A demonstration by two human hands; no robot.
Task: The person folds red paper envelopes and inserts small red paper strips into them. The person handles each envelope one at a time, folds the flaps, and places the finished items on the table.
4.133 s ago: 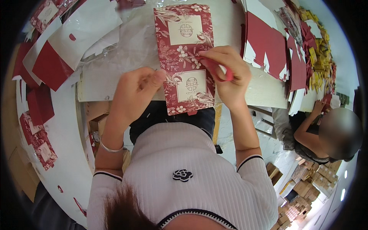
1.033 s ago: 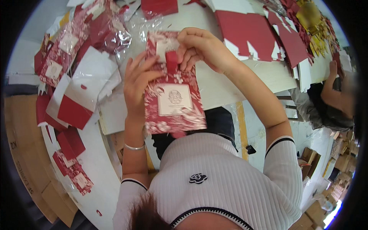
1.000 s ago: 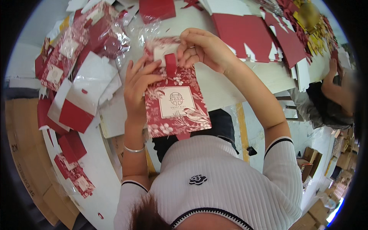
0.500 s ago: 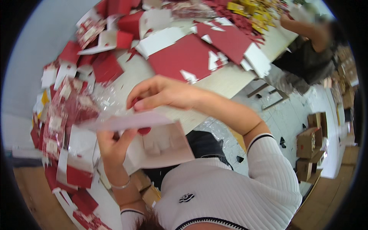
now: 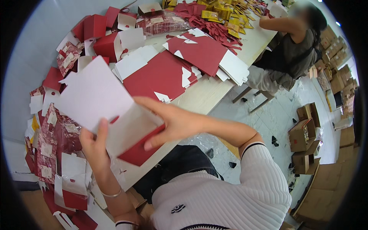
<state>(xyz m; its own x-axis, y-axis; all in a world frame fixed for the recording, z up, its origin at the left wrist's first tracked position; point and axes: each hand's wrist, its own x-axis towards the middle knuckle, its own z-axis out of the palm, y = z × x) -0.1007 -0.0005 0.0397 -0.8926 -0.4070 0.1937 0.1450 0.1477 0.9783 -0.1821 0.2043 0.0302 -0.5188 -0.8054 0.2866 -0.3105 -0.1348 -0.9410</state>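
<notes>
A red cardboard box (image 5: pixel 140 149) with a white inside is held up between my two hands, its large white flap raised toward the far left. My left hand (image 5: pixel 95 147) grips the near left edge, thumb on the white inside beside a small red tab (image 5: pixel 114 119). Around the right side wraps my right hand (image 5: pixel 172 120), its thumb on the red outer wall and its fingers behind the box. Beyond the box lie stacks of flat red and white box blanks (image 5: pixel 159 74).
Opened red boxes (image 5: pixel 96 27) and clear-wrapped patterned packs (image 5: pixel 48 142) crowd the table's left side. Yellow packets (image 5: pixel 234 23) and red strips (image 5: pixel 209 28) are heaped at the far end. Another person (image 5: pixel 295 46) sits at the right. Cardboard cartons (image 5: pixel 303 134) stand on the floor.
The box has turned so its white flap now faces up and its red wall shows. My right hand has moved from above the flap down onto the box's right side.
</notes>
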